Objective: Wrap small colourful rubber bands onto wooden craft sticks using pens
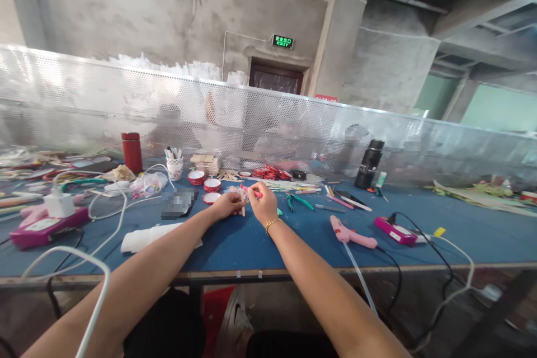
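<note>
My two hands meet above the blue table, near its middle. My left hand (229, 205) is closed, its fingertips pinching a small pale flat stick (243, 210) held upright. Close beside it, my right hand (264, 202) is closed around a slim red pen-like thing (257, 194), whose tip is near the top of the stick. The fingers partly hide both items, and whether they touch I cannot tell. Just left of my hands are small round red-and-white containers (212, 185). Green-handled pliers (302, 202) lie to the right.
A pink glue gun (352, 235) and a purple power strip (395, 231) with cables lie at right. A phone (178, 203), white cloth (149, 237) and looping white cable (125, 210) are at left. Bottles (132, 152) stand before the perforated metal screen (201, 106).
</note>
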`<state>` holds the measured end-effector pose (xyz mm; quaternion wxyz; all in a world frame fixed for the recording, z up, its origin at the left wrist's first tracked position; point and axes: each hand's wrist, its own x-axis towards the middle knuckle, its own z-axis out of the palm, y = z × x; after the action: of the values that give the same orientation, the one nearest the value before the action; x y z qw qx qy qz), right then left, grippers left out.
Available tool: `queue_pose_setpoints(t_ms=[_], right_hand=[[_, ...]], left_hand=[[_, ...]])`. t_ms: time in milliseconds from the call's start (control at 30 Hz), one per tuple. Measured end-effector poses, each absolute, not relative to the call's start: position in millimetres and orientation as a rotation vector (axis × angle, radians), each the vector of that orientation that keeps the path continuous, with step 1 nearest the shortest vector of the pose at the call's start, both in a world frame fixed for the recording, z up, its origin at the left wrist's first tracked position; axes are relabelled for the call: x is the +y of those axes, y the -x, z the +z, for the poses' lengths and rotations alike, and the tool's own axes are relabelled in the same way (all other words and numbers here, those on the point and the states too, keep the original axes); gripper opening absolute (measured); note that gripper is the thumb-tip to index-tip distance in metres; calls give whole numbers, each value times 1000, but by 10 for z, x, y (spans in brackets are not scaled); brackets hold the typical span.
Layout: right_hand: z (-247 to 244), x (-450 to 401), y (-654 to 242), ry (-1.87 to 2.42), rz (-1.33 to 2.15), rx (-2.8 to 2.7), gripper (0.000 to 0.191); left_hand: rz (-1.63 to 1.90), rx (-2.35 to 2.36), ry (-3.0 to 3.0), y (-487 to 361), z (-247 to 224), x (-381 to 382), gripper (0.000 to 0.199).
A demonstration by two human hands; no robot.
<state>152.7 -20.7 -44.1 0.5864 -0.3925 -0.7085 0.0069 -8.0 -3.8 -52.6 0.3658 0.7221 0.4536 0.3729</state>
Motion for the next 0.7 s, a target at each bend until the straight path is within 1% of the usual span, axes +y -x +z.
queue_pose_setpoints(t_ms=[700], right_hand=[[-442, -200, -1530, 914, 5, -1648, 17]], left_hand=[[954, 1173, -1870, 84, -525, -40, 34]])
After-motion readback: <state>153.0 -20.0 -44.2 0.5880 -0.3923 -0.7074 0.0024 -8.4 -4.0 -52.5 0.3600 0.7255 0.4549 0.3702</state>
